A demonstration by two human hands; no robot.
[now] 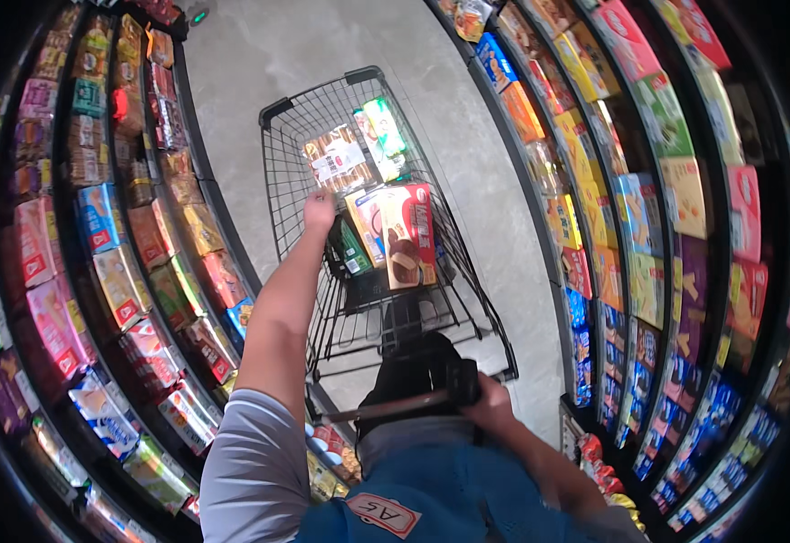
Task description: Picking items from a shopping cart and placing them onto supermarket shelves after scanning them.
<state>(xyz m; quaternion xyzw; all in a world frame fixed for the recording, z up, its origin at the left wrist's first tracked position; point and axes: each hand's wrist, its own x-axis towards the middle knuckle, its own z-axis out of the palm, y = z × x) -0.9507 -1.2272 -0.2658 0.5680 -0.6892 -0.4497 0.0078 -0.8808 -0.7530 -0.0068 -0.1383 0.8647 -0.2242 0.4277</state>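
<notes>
A black wire shopping cart (279, 183) stands before me in the aisle. My left hand (320, 210) reaches into it, its fingers at the lower edge of a clear pack of brown biscuit sticks (338, 160); it seems to pinch that edge. Beside that pack lies a green and white package (382, 132). Nearer to me are a red and cream biscuit box (408, 237), partly over a light box with a blue and pink print (370, 220), and a dark green package (354, 251). My right hand (490, 404) is closed around the right end of the cart's handle (395, 409).
Shelves of boxed and bagged snacks curve along the left (120, 271) and the right (629, 203). Grey floor (503, 203) shows on both sides of the cart. Red packages (595, 461) sit low at the right, near my right arm.
</notes>
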